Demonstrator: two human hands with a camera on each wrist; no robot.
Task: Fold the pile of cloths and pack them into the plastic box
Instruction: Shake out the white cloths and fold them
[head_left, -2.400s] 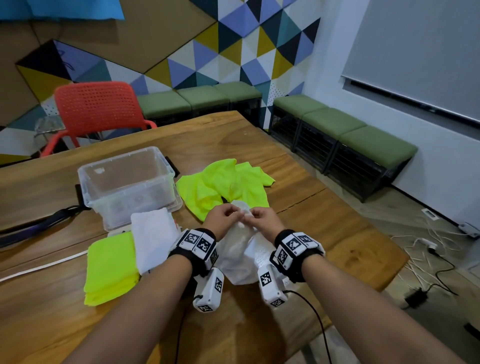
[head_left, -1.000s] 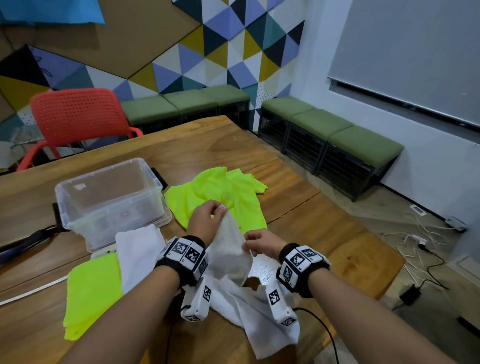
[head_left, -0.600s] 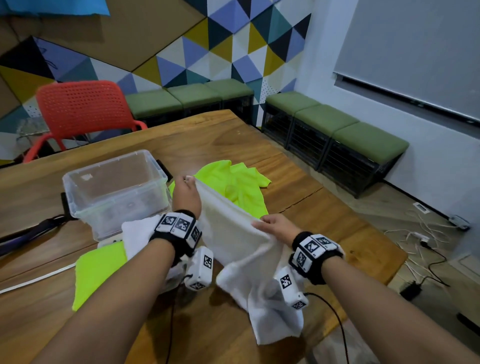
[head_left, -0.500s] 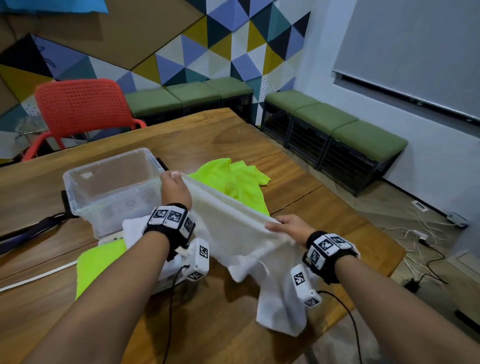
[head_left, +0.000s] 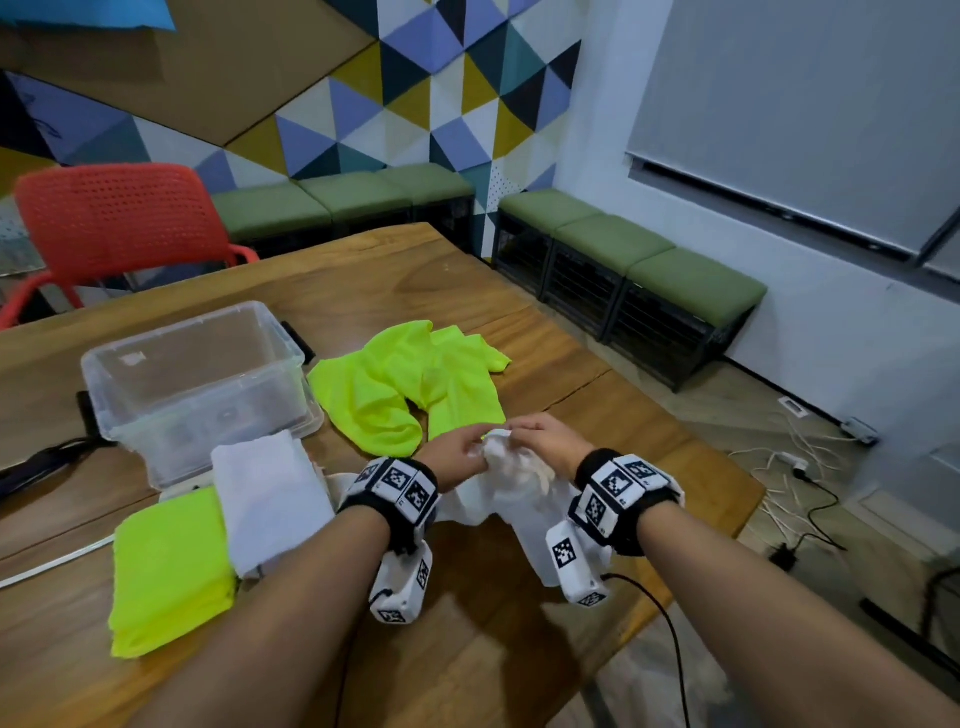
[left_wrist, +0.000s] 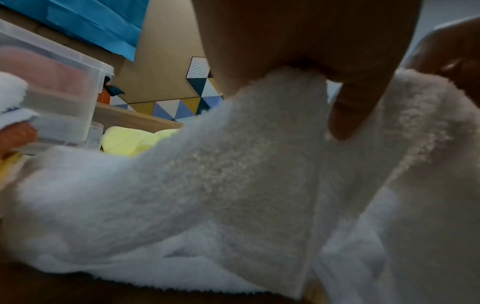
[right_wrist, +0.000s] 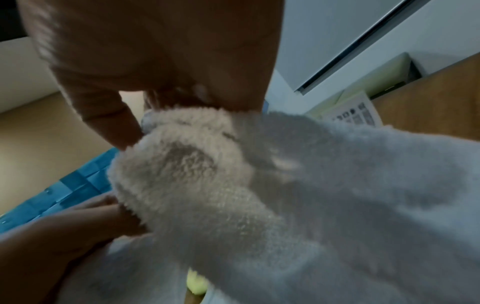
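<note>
Near the front edge of the wooden table (head_left: 519, 649), both hands meet above a white terry towel (head_left: 519, 499). Left hand (head_left: 452, 454): fingers curled, pinching a bunched edge of the towel; in the left wrist view the thumb and a finger (left_wrist: 348, 107) close on a fold of the towel (left_wrist: 233, 185). Right hand (head_left: 550, 441): fingers likewise curled, pinching the same gathered edge just beside the left; the right wrist view shows fingertips (right_wrist: 114, 123) clamped on a fuzzy wad of towel (right_wrist: 233, 185), with the left hand (right_wrist: 64, 230) touching it from below. The hands are touching or nearly so at the fingertips. The rest of the towel hangs from the grip and drapes loosely onto the table between the forearms, its lower part crumpled.

Clear plastic box (head_left: 197, 384): sits on the table to the left and beyond the hands, lid off; no cloth visible inside. Against its near side lies a folded white towel (head_left: 270, 504), partly overlapping a folded neon-yellow cloth (head_left: 166, 566). An unfolded neon-yellow cloth (head_left: 410, 384) lies spread just beyond the hands, right of the box.

Background: red chair (head_left: 114, 223) behind the table, green-cushioned benches (head_left: 649, 270) along the walls, cables on the floor (head_left: 795, 467) at right.
</note>
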